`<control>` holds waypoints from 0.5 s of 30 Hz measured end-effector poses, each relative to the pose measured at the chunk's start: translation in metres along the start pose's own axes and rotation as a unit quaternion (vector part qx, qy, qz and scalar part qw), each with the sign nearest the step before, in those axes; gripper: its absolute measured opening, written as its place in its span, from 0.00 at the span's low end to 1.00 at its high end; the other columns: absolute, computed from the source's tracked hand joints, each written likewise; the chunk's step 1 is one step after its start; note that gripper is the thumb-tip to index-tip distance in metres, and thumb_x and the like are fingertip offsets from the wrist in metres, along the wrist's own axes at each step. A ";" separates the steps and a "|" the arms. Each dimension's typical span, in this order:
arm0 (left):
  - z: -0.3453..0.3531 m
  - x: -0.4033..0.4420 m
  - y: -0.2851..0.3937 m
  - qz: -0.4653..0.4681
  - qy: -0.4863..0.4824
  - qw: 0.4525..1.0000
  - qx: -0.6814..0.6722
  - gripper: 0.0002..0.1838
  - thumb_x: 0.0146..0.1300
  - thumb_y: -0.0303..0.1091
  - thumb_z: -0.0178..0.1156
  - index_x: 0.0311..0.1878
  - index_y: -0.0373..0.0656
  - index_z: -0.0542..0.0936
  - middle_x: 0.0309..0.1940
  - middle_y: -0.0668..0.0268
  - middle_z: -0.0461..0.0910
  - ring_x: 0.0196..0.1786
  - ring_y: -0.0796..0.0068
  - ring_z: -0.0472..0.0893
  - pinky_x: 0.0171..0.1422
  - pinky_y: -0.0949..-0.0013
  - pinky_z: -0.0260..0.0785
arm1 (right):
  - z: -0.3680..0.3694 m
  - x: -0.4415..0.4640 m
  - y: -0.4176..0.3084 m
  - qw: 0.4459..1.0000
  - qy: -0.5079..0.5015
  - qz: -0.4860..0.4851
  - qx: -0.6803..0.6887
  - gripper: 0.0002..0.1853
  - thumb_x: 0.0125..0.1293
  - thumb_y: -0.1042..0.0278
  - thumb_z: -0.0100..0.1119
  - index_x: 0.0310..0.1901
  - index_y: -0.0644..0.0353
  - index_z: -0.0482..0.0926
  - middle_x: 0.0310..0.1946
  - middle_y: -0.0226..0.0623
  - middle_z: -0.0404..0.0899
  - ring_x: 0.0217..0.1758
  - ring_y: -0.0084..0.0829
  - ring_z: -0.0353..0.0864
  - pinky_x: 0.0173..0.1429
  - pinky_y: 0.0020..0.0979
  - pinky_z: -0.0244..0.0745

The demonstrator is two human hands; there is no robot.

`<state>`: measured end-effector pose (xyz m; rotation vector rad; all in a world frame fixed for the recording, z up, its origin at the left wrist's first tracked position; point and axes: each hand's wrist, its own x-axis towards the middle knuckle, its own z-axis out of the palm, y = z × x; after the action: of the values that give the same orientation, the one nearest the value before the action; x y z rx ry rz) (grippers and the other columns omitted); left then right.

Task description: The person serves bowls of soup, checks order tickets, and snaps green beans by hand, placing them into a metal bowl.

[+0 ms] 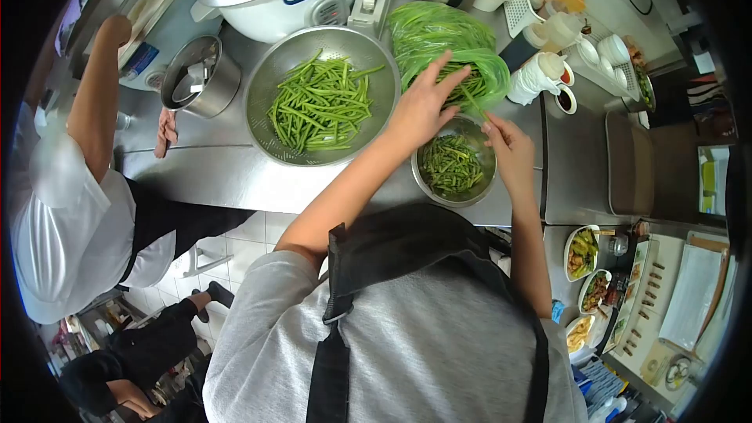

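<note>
My left hand (427, 106) is stretched over the mouth of a green plastic bag (439, 27), its fingers spread apart. Inside the bag's opening lie long green beans (450, 78). Close by, my right hand (511, 149) pinches the tip of a green bean (472, 102) between thumb and fingers. Below my hands stands a small steel bowl (421, 182) holding short bean ends and pieces (450, 164). To the left is a large perforated steel colander (262, 121) with a heap of green beans (321, 106).
A rice cooker (278, 8) and a steel pot (223, 82) stand at the back left. Sauce bottles (560, 31) and cups line the back right. A co-worker in a white shirt (70, 219) reaches in at left. Filled dishes (582, 254) sit at right.
</note>
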<state>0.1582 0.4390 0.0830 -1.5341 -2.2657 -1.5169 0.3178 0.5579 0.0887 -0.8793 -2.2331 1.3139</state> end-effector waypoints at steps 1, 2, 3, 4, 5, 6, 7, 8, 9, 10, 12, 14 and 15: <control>-0.001 0.003 0.003 0.003 -0.002 1.000 0.004 0.29 0.51 0.26 0.68 0.60 0.50 0.77 0.65 0.56 0.68 0.62 0.50 0.72 0.64 0.57 0.68 | 0.000 0.002 0.000 1.000 0.019 0.006 -0.007 0.14 0.65 0.69 0.61 0.51 0.61 0.83 0.30 0.33 0.83 0.29 0.19 0.76 0.36 0.23 0.71; -0.003 0.007 0.006 0.006 -0.004 1.000 0.008 0.28 0.51 0.26 0.68 0.59 0.51 0.78 0.64 0.56 0.69 0.63 0.50 0.72 0.65 0.57 0.67 | -0.001 0.002 0.000 1.000 0.019 -0.015 -0.010 0.14 0.65 0.69 0.61 0.51 0.61 0.83 0.30 0.33 0.83 0.29 0.19 0.76 0.36 0.22 0.71; -0.004 0.008 0.007 0.009 -0.007 1.000 0.013 0.28 0.50 0.27 0.69 0.58 0.51 0.79 0.64 0.57 0.69 0.63 0.50 0.71 0.66 0.56 0.66 | -0.001 0.002 0.000 0.999 0.020 -0.035 -0.012 0.14 0.65 0.69 0.61 0.51 0.61 0.83 0.29 0.33 0.83 0.28 0.19 0.77 0.35 0.22 0.71; -0.004 0.007 0.007 0.036 -0.014 0.999 0.025 0.26 0.50 0.28 0.69 0.56 0.51 0.80 0.62 0.58 0.71 0.63 0.51 0.71 0.66 0.56 0.65 | -0.001 0.000 0.000 0.998 0.020 -0.054 -0.014 0.14 0.65 0.68 0.61 0.51 0.61 0.83 0.29 0.33 0.84 0.28 0.18 0.77 0.35 0.22 0.71; -0.002 0.004 0.005 0.063 -0.021 0.997 0.037 0.24 0.50 0.28 0.69 0.54 0.52 0.81 0.61 0.59 0.73 0.63 0.52 0.72 0.66 0.57 0.65 | 0.000 -0.003 0.000 0.999 0.014 -0.040 0.006 0.13 0.65 0.68 0.61 0.50 0.61 0.83 0.28 0.33 0.83 0.27 0.18 0.76 0.34 0.21 0.71; -0.001 0.001 0.006 0.089 -0.028 0.994 0.048 0.22 0.50 0.29 0.69 0.52 0.52 0.83 0.59 0.60 0.75 0.63 0.54 0.72 0.67 0.57 0.64 | 0.001 -0.008 -0.005 0.999 0.007 -0.026 0.025 0.13 0.65 0.67 0.61 0.49 0.61 0.84 0.27 0.33 0.83 0.26 0.17 0.76 0.33 0.21 0.71; -0.002 -0.004 0.007 0.088 -0.024 0.994 0.060 0.20 0.50 0.30 0.69 0.50 0.52 0.84 0.57 0.61 0.76 0.63 0.55 0.72 0.67 0.57 0.64 | 0.001 -0.012 -0.010 0.999 0.000 -0.011 0.045 0.12 0.66 0.67 0.61 0.48 0.61 0.84 0.26 0.32 0.83 0.25 0.17 0.76 0.32 0.20 0.71; -0.003 -0.011 0.009 0.086 -0.019 0.994 0.072 0.18 0.50 0.30 0.69 0.47 0.52 0.85 0.55 0.63 0.78 0.63 0.56 0.72 0.67 0.58 0.63 | -0.002 -0.017 -0.015 0.998 -0.035 0.026 0.038 0.12 0.66 0.66 0.61 0.47 0.61 0.85 0.25 0.32 0.83 0.24 0.17 0.76 0.31 0.20 0.71; -0.005 -0.017 0.011 0.084 -0.014 0.993 0.084 0.16 0.50 0.30 0.69 0.45 0.52 0.86 0.53 0.64 0.79 0.63 0.57 0.72 0.68 0.58 0.63 | -0.005 -0.022 -0.022 0.995 -0.069 0.062 0.032 0.11 0.66 0.65 0.61 0.45 0.61 0.85 0.24 0.31 0.82 0.23 0.16 0.76 0.30 0.19 0.70; -0.008 -0.022 0.014 0.084 -0.003 0.993 0.086 0.15 0.50 0.30 0.69 0.44 0.52 0.87 0.50 0.65 0.80 0.61 0.57 0.73 0.66 0.59 0.64 | -0.008 -0.026 -0.027 0.989 -0.103 0.099 0.025 0.11 0.66 0.64 0.61 0.43 0.61 0.86 0.23 0.30 0.82 0.22 0.16 0.76 0.29 0.19 0.70; -0.014 -0.035 0.019 0.080 0.020 0.993 0.090 0.14 0.51 0.30 0.69 0.43 0.53 0.87 0.45 0.67 0.82 0.56 0.59 0.75 0.62 0.60 0.67 | -0.011 -0.033 -0.033 0.983 -0.146 0.110 0.020 0.11 0.67 0.62 0.61 0.37 0.63 0.85 0.20 0.28 0.80 0.20 0.15 0.75 0.27 0.18 0.69; -0.018 -0.047 0.019 0.029 -0.002 0.999 0.044 0.15 0.51 0.29 0.69 0.44 0.53 0.87 0.42 0.67 0.81 0.51 0.61 0.76 0.56 0.61 0.69 | -0.010 -0.039 -0.034 0.974 -0.182 0.119 0.057 0.14 0.68 0.60 0.60 0.33 0.63 0.83 0.18 0.27 0.78 0.19 0.15 0.74 0.25 0.18 0.67; -0.021 -0.052 0.022 0.004 -0.012 1.000 0.021 0.15 0.51 0.29 0.69 0.44 0.53 0.87 0.40 0.68 0.81 0.49 0.62 0.76 0.54 0.61 0.69 | -0.009 -0.042 -0.035 0.968 -0.197 0.120 0.096 0.15 0.68 0.59 0.59 0.31 0.63 0.82 0.17 0.26 0.76 0.19 0.15 0.74 0.24 0.18 0.67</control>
<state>0.1910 0.3890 0.0842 -1.5562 -2.2865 -1.4468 0.3426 0.5214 0.1227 -0.8990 -2.2797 1.9292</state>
